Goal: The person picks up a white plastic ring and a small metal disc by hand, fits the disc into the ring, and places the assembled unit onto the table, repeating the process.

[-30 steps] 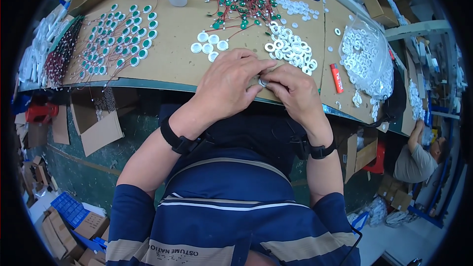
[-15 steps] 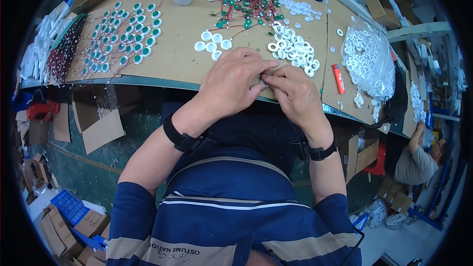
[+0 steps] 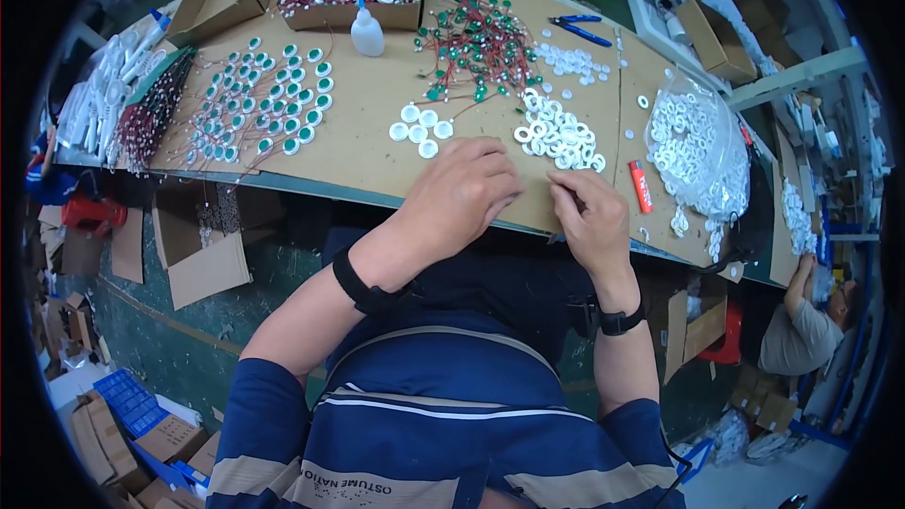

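My left hand (image 3: 467, 190) hovers at the table's near edge, its fingers curled inward; what they hold, if anything, is hidden. A short gap separates it from my right hand (image 3: 594, 215), whose thumb and bent forefinger come close together, with nothing I can make out between them. Just beyond my left hand lies a small group of white round discs (image 3: 428, 148). A heap of white plastic rings (image 3: 558, 129) sits beyond my right hand. Farther back is a tangle of red wires with green discs (image 3: 481, 47), next to scattered translucent caps (image 3: 570, 62).
At left are rows of green-centred white discs with wires (image 3: 259, 99). A white squeeze bottle (image 3: 367, 33) stands before a filled carton (image 3: 377, 14). Blue-handled nippers (image 3: 582, 30) lie at the back. Rightward are a red lighter (image 3: 640, 187), a bag of rings (image 3: 699, 137) and another person (image 3: 801, 330).
My hands, earlier touching at the fingertips, have come apart, the right one moving to the right. The whole view has shifted slightly, showing more of the table's far side.
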The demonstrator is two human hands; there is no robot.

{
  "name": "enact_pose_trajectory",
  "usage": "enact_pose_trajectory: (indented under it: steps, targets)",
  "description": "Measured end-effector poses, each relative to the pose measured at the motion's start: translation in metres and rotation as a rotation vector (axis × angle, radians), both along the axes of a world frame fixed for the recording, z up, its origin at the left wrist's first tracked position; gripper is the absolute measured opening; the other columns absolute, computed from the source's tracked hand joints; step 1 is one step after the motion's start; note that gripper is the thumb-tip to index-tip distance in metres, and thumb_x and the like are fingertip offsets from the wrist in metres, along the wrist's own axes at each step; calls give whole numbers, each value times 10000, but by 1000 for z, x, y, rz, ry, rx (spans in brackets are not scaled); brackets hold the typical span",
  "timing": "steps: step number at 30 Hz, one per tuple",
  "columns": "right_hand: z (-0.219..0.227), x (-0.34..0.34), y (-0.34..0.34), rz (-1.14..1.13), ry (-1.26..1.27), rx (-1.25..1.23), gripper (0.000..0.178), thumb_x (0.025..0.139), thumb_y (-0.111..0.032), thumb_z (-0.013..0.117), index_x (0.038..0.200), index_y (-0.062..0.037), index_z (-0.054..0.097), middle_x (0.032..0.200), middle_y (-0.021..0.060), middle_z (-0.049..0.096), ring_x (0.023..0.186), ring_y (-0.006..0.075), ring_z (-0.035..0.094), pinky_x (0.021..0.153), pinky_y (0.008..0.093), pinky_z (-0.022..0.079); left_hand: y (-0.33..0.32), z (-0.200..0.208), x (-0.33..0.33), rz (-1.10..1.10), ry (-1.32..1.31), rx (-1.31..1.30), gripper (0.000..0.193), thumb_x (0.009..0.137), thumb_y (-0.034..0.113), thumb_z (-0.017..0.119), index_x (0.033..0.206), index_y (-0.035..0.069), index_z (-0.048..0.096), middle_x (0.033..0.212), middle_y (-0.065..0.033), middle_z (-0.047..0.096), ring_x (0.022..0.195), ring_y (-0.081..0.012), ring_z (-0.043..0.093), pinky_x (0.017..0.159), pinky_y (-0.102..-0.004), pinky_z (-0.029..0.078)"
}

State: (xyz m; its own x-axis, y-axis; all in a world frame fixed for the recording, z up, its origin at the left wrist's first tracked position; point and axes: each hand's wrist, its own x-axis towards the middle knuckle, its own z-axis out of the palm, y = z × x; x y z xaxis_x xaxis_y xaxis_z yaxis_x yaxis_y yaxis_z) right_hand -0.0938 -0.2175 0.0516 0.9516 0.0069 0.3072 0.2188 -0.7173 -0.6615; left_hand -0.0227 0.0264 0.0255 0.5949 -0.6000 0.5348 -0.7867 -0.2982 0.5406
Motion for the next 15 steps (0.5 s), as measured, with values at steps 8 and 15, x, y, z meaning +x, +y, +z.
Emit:
enact_pose_trajectory:
  steps: [8, 15]
  targets:
    - [17, 33, -26, -143, -66, -51, 196, 1041, -59, 812, 1218, 0, 875, 1067, 167, 841, 870, 258, 791, 793, 364, 621, 35, -3, 28, 205, -141, 93, 224, 928, 48, 871, 1149, 77, 861, 1217, -80, 813, 1365, -353, 709, 1191, -527, 532]
    - [10, 113, -56, -107, -34, -188, 220, 1048, -81, 784, 1235, -17, 881, 1119, 179, 840, 995, 342, 809, 906, 415, 633, 23, 8, 26, 290, -143, 101, 282, 932, 28, 876, 1210, 73, 849, 1301, -83, 808, 1389, -363, 699, 1202, -539, 535]
